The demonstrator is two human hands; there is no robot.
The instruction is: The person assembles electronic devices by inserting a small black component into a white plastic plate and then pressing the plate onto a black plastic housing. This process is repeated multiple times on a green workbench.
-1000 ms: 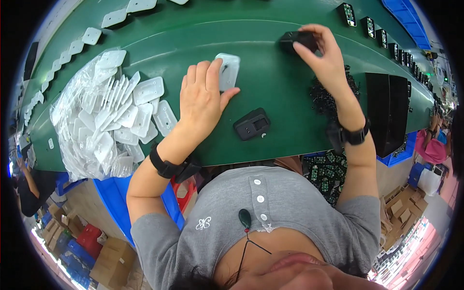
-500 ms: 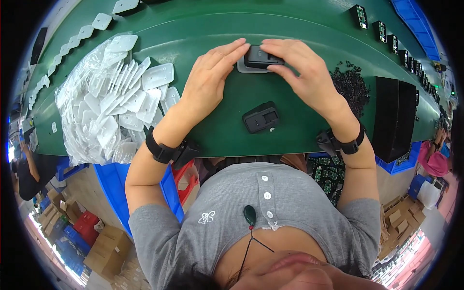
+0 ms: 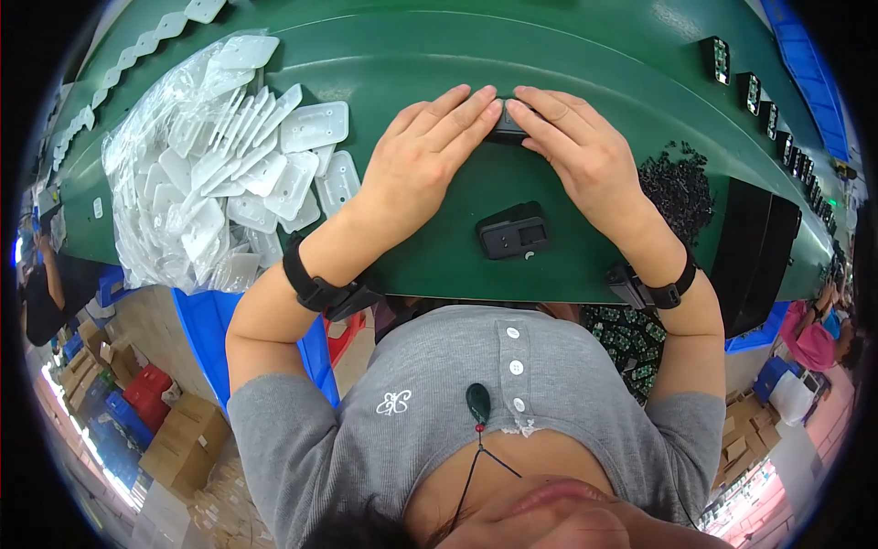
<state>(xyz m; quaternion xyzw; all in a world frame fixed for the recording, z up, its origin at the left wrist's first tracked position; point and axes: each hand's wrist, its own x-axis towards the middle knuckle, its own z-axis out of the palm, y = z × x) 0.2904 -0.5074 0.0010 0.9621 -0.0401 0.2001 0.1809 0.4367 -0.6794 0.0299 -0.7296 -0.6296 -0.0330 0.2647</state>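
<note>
At the far left of the green counter (image 3: 594, 55) lies a heap of white plastic plates (image 3: 229, 174) in clear wrap. A second ago the right hand (image 3: 585, 156) reached away alone; now it and the left hand (image 3: 421, 165) press flat, fingertips meeting, over a small black housing (image 3: 506, 135), so this looks like seating. 1 more black housing (image 3: 514, 231) sits nearer the counter edge, with open green surface around it; black pellets (image 3: 679, 188) lie right.

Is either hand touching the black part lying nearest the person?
No, both the left hand and right hand press another piece farther out; the black part lies untouched.
</note>
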